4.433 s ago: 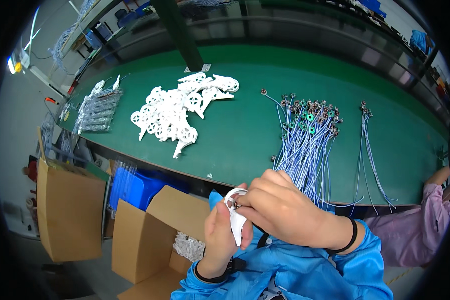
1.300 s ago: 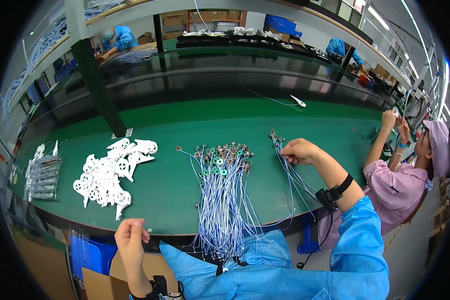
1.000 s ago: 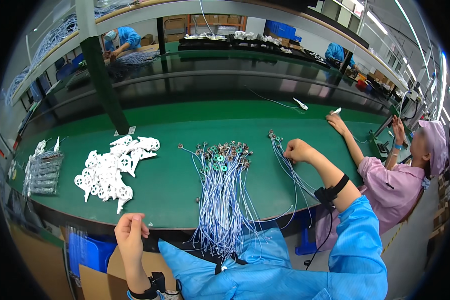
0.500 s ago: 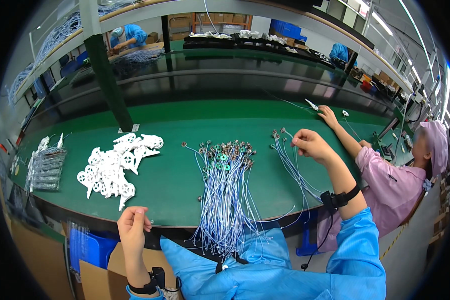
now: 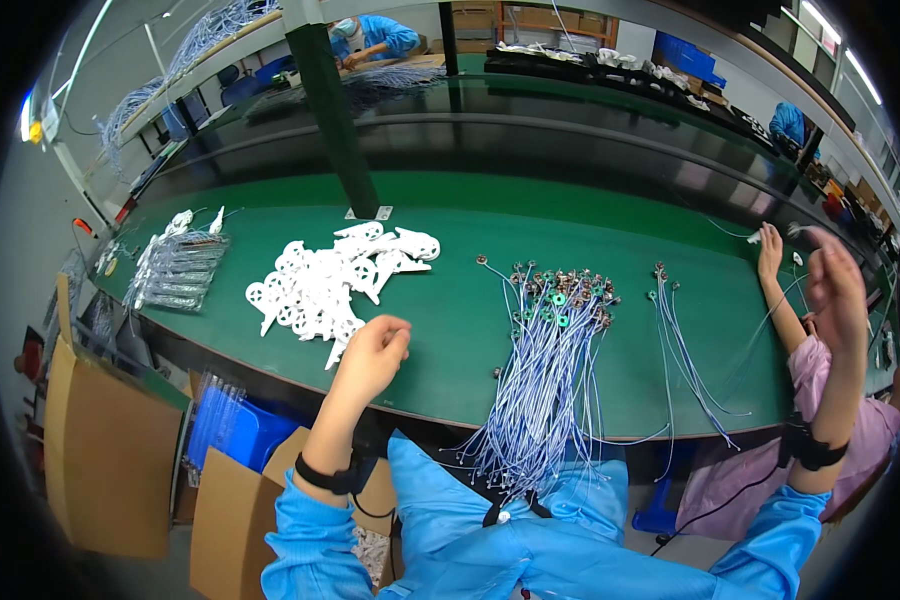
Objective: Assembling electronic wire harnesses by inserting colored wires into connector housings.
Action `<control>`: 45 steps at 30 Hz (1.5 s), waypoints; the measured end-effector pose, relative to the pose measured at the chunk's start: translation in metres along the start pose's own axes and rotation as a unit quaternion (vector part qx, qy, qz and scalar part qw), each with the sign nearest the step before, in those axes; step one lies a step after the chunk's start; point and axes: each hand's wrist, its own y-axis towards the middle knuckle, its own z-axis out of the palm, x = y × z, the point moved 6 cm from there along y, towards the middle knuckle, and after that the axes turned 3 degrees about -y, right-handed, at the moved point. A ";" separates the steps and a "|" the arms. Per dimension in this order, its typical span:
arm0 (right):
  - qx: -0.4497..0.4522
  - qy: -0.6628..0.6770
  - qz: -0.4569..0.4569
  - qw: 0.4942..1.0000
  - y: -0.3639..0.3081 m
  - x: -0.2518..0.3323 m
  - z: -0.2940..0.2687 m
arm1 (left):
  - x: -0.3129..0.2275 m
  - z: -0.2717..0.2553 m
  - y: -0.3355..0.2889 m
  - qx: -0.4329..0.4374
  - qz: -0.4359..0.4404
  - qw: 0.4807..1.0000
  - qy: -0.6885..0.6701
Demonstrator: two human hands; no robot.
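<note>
My left hand (image 5: 372,357) hovers over the bench's near side, just in front of a heap of white plastic parts (image 5: 315,285). Its fingers are curled in, and nothing shows between them. Far to the right, my right hand (image 5: 836,290) is raised, its fingers pinched together on a thin cable (image 5: 767,322) that trails down to the left. A small blurred piece shows beside those fingertips. Between my hands lies a thick bundle of blue-white cables (image 5: 545,390) with small round metal and green ends. A smaller cable bunch (image 5: 678,345) lies right of it.
A green bench (image 5: 440,360) carries everything, with a green post (image 5: 335,130) rising behind the white parts. Clear-bagged pieces (image 5: 180,268) lie at the left. Below stand a blue bin (image 5: 245,430) and cardboard boxes (image 5: 110,440). A co-worker's hand (image 5: 770,255) reaches in beside my right hand.
The view has swung left, so the bench things appear further right. My right hand has moved right, away from the small cable bunch. My left hand has come forward over the bench edge.
</note>
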 end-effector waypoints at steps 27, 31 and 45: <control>0.146 0.529 -0.072 0.833 -0.059 0.027 0.143 | -0.090 0.033 0.020 -0.081 0.119 0.989 -0.017; 0.219 0.574 -0.070 0.786 -0.050 0.033 0.178 | -0.049 0.065 -0.029 0.004 -0.012 0.952 -0.305; 0.237 0.612 0.026 0.754 -0.051 -0.016 0.233 | -0.048 0.101 -0.105 0.155 -0.007 0.714 -0.683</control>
